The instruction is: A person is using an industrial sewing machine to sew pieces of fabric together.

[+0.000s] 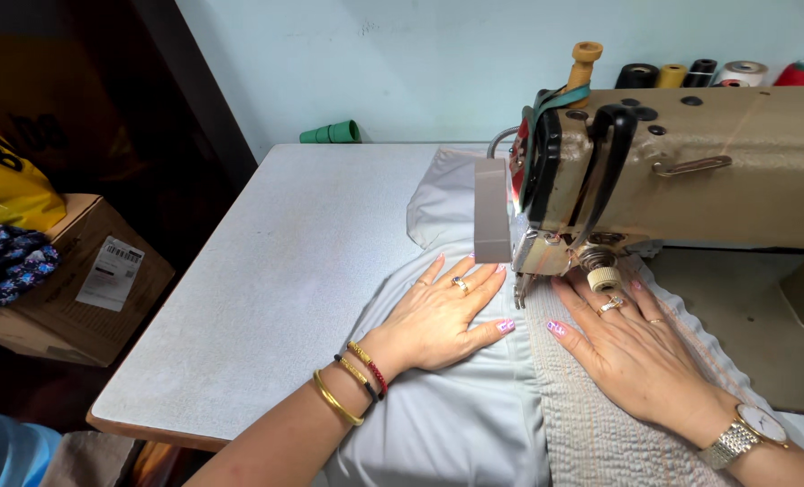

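My left hand lies flat, fingers spread, on smooth pale grey fabric just left of the needle area. My right hand rests flat on a quilted, ribbed band of fabric to the right of the seam, its fingertips under the head of the beige sewing machine. The presser foot sits between my two hands. Rings, bangles and a wristwatch are on my hands and wrists. Neither hand grips anything.
The grey sewing table stretches left to its edge. A green cone lies at the back by the wall. Several thread spools stand behind the machine. A cardboard box with a yellow bag sits on the left.
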